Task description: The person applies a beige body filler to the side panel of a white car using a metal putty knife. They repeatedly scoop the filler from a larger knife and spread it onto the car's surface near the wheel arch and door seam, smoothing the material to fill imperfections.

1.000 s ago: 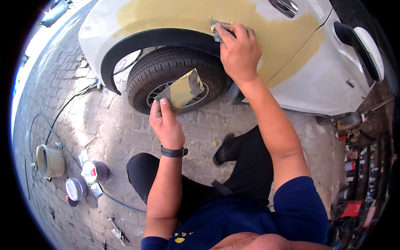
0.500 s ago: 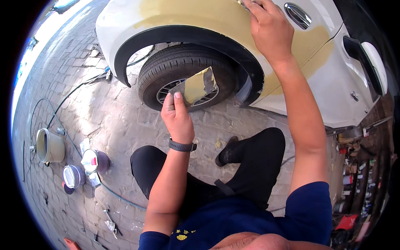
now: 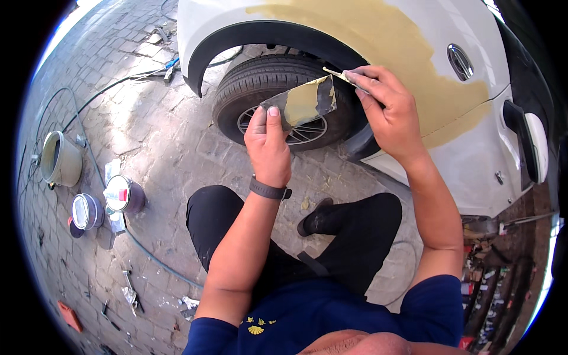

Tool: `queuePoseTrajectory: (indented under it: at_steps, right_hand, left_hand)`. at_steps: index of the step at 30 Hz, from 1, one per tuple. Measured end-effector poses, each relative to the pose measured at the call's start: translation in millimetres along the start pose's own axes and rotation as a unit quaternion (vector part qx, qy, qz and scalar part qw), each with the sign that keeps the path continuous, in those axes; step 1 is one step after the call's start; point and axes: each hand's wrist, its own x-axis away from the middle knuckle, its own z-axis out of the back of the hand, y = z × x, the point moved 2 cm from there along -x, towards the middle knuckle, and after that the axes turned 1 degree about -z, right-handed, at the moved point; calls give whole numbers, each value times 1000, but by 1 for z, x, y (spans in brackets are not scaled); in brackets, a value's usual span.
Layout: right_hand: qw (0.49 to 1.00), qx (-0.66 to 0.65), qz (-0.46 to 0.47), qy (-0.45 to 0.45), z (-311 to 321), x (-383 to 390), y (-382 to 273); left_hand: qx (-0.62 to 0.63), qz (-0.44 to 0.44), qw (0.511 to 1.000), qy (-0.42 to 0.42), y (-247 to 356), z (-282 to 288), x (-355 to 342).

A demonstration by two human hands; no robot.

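Observation:
My left hand (image 3: 267,142) pinches one corner of a flat putty board (image 3: 303,102), a thin dark plate smeared with yellow-tan body filler. In my right hand (image 3: 387,106) is a filler spreader (image 3: 340,76), seen nearly edge-on with putty along it. The spreader's tip is close to the board's far right corner; whether the two touch I cannot tell. Behind both hands stands a white car's front fender, coated with a broad patch of tan filler (image 3: 408,53) that runs onto the door (image 3: 479,160). Below the black arch trim is the tire (image 3: 236,97), partly hidden by the board.
At the left stand a grey bucket (image 3: 64,160) and two tubs, a larger lidded one (image 3: 125,195) and a smaller one (image 3: 87,212). A hose (image 3: 160,266) crosses the paving. Tools and a reddish block (image 3: 70,316) lie lower left. Cluttered shelves (image 3: 491,296) are at right.
My right hand has come down from the upper fender to the board, bringing the spreader with it. The left hand has risen slightly with the board, and the view has shifted.

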Motion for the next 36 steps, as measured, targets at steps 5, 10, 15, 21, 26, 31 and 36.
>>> queuePoseTrajectory:
  at_steps: [5, 10, 15, 21, 26, 31, 36]
  right_hand:
    - [981, -63, -131, 127, -51, 36, 7]
    - [980, -116, -100, 128, -86, 51, 4]
    - [985, -121, -86, 88, -100, 58, -2]
    - [997, -6, -4, -70, -61, 40, -7]
    - [961, 235, 147, 13, 27, -74, -8]
    - [780, 437, 432, -122, 25, -197, -19]
    - [753, 393, 470, -243, -29, -251, -25]
  left_hand:
    - [-95, -62, 990, -79, 7, -5, 9]
    - [-121, -66, 987, -89, 4, 0, 13]
    - [-88, -43, 993, -63, 1, 6, 12]
    - [0, -14, 999, 30, 8, 12, -8]
    - [-64, -27, 995, 71, -16, 12, -11]
    - [-145, -89, 982, 86, -44, -3, -14]
    - [-138, -60, 981, 121, -56, -5, -22]
